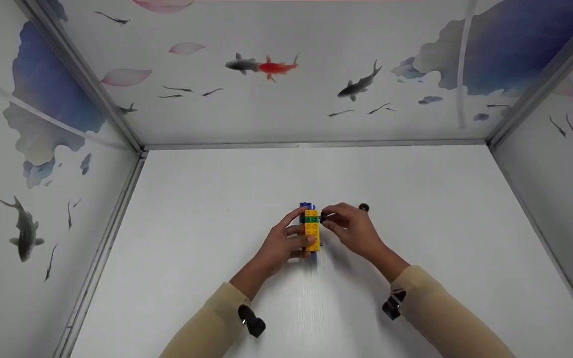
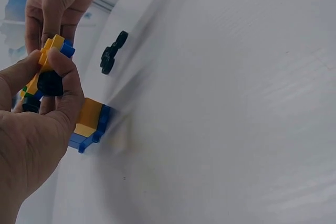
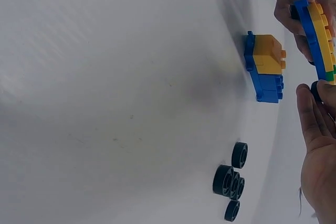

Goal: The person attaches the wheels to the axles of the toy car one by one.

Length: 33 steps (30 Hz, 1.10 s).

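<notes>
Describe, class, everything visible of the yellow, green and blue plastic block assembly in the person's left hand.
This long, narrow assembly, plastic-looking, has studded yellow bricks and one green brick on a blue base. Black wheels show along one side. The left hand grips it above the white tabletop, studs toward the head view; the right hand pinches another wheel near the opposite side.

a red fish [image 1: 277, 67], grey fish [image 1: 357, 88] and pink petals [image 1: 126, 77] decorate the white back wall [image 1: 276, 119].
</notes>
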Available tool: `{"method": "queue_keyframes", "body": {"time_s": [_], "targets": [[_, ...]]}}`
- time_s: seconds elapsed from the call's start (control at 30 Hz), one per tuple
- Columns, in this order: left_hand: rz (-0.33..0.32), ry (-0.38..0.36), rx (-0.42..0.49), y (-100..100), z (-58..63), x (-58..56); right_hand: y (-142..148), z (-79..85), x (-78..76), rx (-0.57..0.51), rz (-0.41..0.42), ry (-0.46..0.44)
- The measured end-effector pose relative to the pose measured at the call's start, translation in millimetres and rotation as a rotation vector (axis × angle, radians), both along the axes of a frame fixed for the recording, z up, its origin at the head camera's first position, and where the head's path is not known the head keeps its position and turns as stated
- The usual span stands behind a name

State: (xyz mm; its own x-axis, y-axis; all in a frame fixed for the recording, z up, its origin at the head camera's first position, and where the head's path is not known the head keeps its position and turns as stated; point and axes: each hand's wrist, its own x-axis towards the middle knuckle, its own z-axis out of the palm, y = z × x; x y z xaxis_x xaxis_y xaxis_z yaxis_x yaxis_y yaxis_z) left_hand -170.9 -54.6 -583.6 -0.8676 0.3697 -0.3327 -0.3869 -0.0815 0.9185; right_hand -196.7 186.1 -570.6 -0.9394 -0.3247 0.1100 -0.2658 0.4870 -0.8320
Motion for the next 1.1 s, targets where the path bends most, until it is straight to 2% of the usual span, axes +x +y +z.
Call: {"method": "queue_keyframes", "body": {"time_s": [0.6, 0.87, 1.1], "targets": [[-0.043, 0.048, -0.073, -1.0, 0.9, 0.4, -3.2, 4.4, 0.7, -0.006, 0.004, 0.097], [-0.077, 0.064, -0.076, -2.1, 4.3, 1.6, -2.9, 5.1, 2.3, 0.073, 0.024, 0.155], [-0.086, 0.063, -0.054, -2.3, 4.4, 0.7, -3.3, 4.1, 1.2, 0.128, 0.068, 0.251]]}}
